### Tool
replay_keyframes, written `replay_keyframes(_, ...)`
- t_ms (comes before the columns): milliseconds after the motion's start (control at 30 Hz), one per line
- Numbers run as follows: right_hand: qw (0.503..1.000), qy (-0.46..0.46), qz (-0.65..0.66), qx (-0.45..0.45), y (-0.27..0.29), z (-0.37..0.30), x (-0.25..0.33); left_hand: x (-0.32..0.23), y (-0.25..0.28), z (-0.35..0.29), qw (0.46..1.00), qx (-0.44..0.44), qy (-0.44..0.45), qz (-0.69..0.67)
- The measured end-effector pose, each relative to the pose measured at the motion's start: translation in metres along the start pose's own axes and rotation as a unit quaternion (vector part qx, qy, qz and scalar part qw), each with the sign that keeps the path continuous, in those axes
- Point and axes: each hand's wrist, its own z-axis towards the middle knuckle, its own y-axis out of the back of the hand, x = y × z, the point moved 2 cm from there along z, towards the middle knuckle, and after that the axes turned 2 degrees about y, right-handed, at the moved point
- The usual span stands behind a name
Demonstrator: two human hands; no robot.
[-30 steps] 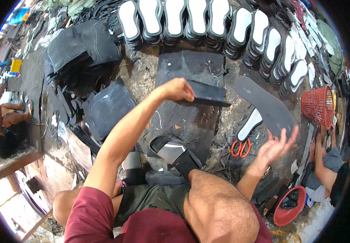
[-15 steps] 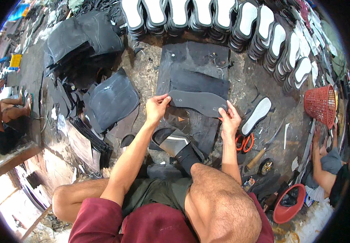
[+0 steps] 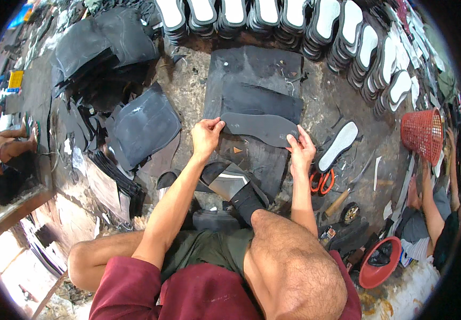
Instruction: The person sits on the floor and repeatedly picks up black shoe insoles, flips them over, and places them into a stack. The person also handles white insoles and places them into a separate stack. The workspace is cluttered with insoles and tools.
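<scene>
Both hands had come down from where they were a second before, when the left was stretched far out over the black sheets and the right hung open in the air near the scissors; now they had settled on the dark sole-shaped cutout (image 3: pixel 259 128) and barely shifted over the last half second. That piece lay flat across the lower edge of the black rubber sheet (image 3: pixel 254 88) spread on the ground, heel toward the left hand (image 3: pixel 205 136) and toe toward the right hand (image 3: pixel 301 152).

It looked like the laying-out step: the cutout being squared on the sheet as a pattern. The next move would seem to call for one hand to pin it firmly while the other took up a tool, the orange-handled scissors (image 3: pixel 320 181) lying just beside the right wrist.

His left fingers were curled, pinching the heel end. His right fingers were spread fairly flat, pressing the toe end down. Both forearms reached forward, elbows bent past the raised knee.
</scene>
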Motion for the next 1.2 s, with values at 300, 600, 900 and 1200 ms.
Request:
replay_keyframes(300, 1.0, 0.002, 0.002, 0.014, 0.001, 0.005, -0.003, -0.032, 0.007, -0.002, 0.988, 0.003, -0.093, 0.124)
replay_keyframes(600, 0.948, 0.038, -0.316, -0.015, 0.001, 0.013, 0.021, -0.061, -0.039, 0.013, 0.845, 0.27, -0.443, 0.125)
replay_keyframes(900, 0.887, 0.383, -0.129, 0.223, 0.01, -0.018, 0.182, -0.113, 0.046, 0.012, 0.764, 0.562, 0.138, -0.286)
replay_keyframes(1200, 0.967, 0.125, -0.068, 0.213, -0.018, 0.016, 0.218, -0.125, 0.083, -0.02, 0.809, 0.559, 0.039, -0.176)
